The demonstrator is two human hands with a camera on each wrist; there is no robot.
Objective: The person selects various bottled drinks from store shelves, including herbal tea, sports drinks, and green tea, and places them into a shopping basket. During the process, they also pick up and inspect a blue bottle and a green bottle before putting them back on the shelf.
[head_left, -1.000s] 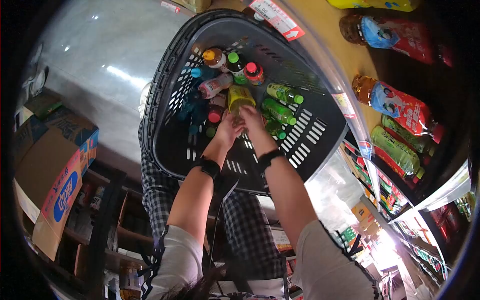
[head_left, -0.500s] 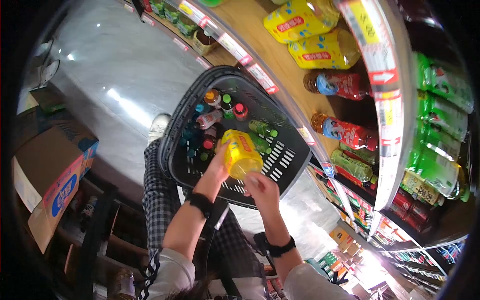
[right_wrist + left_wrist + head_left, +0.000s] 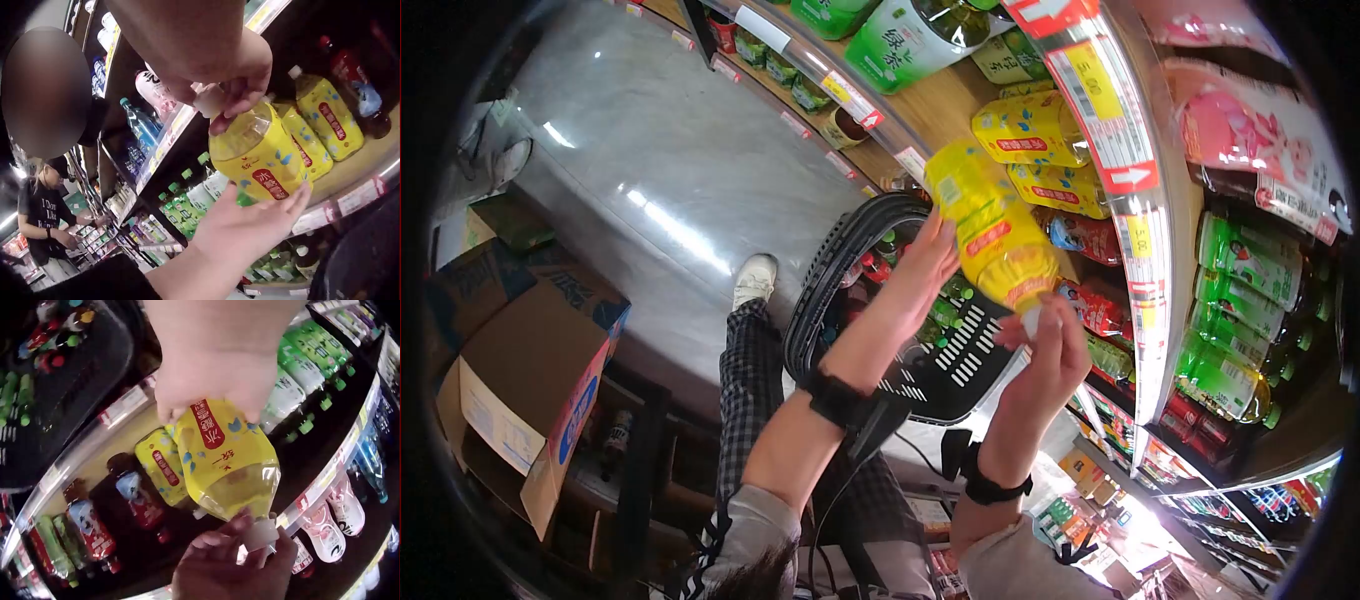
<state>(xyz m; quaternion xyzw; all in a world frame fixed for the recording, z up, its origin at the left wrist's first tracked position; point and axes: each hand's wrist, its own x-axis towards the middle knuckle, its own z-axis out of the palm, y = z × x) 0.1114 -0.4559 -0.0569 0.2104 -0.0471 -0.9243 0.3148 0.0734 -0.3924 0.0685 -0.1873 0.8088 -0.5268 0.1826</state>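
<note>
A large yellow-labelled drink bottle (image 3: 990,225) with a white cap (image 3: 259,534) is held at the edge of the shelf, tilted with its cap towards me. My left hand (image 3: 920,265) holds it around the base end. At the other end, my right hand (image 3: 1055,350) pinches the cap and neck between thumb and fingers. Matching yellow-labelled bottles (image 3: 328,115) stand on the shelf beside it. Below my forearms is a black basket (image 3: 965,395) with several smaller drink bottles inside, partly hidden by the left arm.
Red-labelled bottles (image 3: 90,525) and green-labelled bottles (image 3: 1230,330) fill neighbouring shelf spaces. Price tags (image 3: 1100,120) line the shelf edge. An open cardboard box (image 3: 530,370) lies at the left. Another person (image 3: 50,212) stands farther down the aisle.
The yellow-labelled bottle has risen out of the basket and moved right to the shelf, carried by both hands. The view has turned towards the shelves.
</note>
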